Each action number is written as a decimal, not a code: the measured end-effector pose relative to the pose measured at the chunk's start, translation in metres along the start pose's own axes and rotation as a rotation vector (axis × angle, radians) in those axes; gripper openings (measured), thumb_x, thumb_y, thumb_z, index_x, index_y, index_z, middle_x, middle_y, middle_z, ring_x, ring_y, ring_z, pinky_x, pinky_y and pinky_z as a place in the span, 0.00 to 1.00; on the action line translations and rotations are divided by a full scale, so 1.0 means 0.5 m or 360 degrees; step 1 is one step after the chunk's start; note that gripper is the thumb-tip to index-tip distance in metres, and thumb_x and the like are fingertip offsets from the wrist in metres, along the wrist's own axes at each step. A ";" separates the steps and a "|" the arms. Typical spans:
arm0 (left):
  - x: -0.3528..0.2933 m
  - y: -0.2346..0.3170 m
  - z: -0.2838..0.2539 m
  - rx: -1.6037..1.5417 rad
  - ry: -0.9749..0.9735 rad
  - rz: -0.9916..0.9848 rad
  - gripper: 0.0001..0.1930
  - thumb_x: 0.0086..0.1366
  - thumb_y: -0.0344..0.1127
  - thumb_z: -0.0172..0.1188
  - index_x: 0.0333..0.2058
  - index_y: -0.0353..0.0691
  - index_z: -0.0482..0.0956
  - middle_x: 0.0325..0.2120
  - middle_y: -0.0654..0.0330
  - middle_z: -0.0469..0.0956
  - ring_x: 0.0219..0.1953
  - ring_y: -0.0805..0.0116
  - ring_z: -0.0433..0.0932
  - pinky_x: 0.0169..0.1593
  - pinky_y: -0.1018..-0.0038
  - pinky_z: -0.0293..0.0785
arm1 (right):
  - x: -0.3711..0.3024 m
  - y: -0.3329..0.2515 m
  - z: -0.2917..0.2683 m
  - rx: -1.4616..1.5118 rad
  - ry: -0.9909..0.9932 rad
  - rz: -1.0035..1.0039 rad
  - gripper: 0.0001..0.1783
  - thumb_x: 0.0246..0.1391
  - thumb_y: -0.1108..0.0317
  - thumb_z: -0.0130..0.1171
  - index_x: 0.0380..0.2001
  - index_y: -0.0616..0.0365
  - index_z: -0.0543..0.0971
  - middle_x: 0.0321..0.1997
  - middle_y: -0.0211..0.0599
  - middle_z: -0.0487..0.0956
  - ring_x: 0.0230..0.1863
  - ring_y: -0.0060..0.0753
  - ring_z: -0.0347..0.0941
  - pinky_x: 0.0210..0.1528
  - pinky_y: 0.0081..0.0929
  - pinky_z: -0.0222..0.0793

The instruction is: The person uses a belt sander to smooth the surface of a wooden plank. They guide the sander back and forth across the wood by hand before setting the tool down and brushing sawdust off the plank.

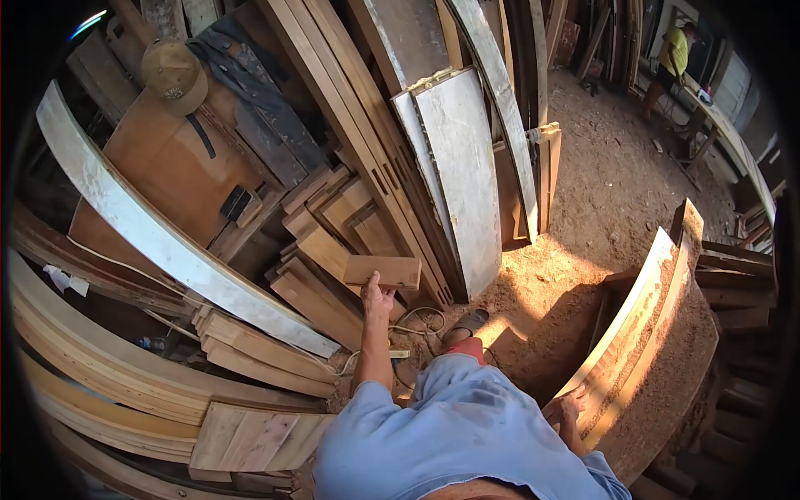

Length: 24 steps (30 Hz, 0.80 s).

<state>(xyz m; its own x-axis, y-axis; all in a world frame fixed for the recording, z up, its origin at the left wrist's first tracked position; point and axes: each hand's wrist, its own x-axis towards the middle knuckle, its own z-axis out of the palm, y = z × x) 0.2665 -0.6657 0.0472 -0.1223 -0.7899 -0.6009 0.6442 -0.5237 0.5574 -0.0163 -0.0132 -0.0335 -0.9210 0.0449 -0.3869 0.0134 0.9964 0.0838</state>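
the stacked planks [321, 244] sit at 10 o'clock from the left hand [377, 300], the nearer one, which i see gripping the wooden block [389, 268] by its near edge: it lies at that hand's 12 o'clock, long axis running 9 to 3, one end pointing to 3. well apart, at 4 o'clock on my feed, the right hand [570, 406] has bent fingers at the near end of the curved board [627, 329], but i cannot tell whether it grasps.

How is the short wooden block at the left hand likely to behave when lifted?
The short wooden block is probably stiff, being compact and straight-edged. It's likely far lighter than the long leaning boards, given its size. Its flat face should discourage rolling.
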 end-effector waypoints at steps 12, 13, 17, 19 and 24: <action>0.316 0.390 0.198 -0.0425 0.0329 0.0454 0.28 0.72 0.49 0.64 0.65 0.47 0.70 0.62 0.53 0.75 0.61 0.53 0.76 0.66 0.52 0.73 | 0.011 -0.061 -0.066 0.0263 -0.0270 0.0103 0.47 0.52 0.64 0.69 0.70 0.64 0.58 0.69 0.66 0.64 0.65 0.65 0.70 0.64 0.51 0.72; 0.339 0.422 0.198 -0.0397 0.0345 0.0464 0.29 0.74 0.54 0.60 0.67 0.48 0.69 0.63 0.55 0.74 0.61 0.55 0.76 0.68 0.56 0.70 | 0.006 -0.075 -0.092 0.0264 -0.0302 0.0063 0.45 0.52 0.64 0.69 0.68 0.64 0.59 0.68 0.67 0.65 0.65 0.63 0.70 0.64 0.49 0.72; 0.384 0.371 0.305 0.0111 0.0233 0.0186 0.39 0.76 0.62 0.51 0.76 0.52 0.50 0.67 0.54 0.70 0.59 0.53 0.77 0.67 0.56 0.71 | 0.043 0.012 -0.061 0.0608 -0.0504 0.0226 0.40 0.54 0.60 0.70 0.64 0.65 0.64 0.63 0.66 0.71 0.63 0.59 0.73 0.60 0.48 0.74; 0.394 0.316 0.280 0.0232 0.0287 0.0060 0.39 0.76 0.62 0.50 0.76 0.50 0.50 0.67 0.54 0.70 0.57 0.54 0.77 0.65 0.57 0.72 | 0.062 0.039 -0.037 0.0529 -0.0453 0.0166 0.37 0.54 0.58 0.70 0.60 0.64 0.66 0.61 0.64 0.73 0.61 0.59 0.74 0.57 0.50 0.75; 0.380 0.066 0.142 0.0539 0.0257 -0.0207 0.36 0.76 0.58 0.51 0.74 0.47 0.54 0.58 0.58 0.76 0.44 0.62 0.79 0.50 0.63 0.78 | -0.024 -0.042 0.003 0.0289 0.0225 0.0104 0.37 0.54 0.51 0.70 0.58 0.64 0.69 0.55 0.57 0.75 0.53 0.60 0.77 0.50 0.53 0.77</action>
<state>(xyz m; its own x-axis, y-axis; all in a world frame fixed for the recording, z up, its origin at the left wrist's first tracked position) 0.2108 -0.8558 -0.0081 -0.0491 -0.6639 -0.7462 0.3425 -0.7130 0.6118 -0.0048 -0.0343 -0.0321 -0.9611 0.1121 -0.2522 0.1329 0.9889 -0.0669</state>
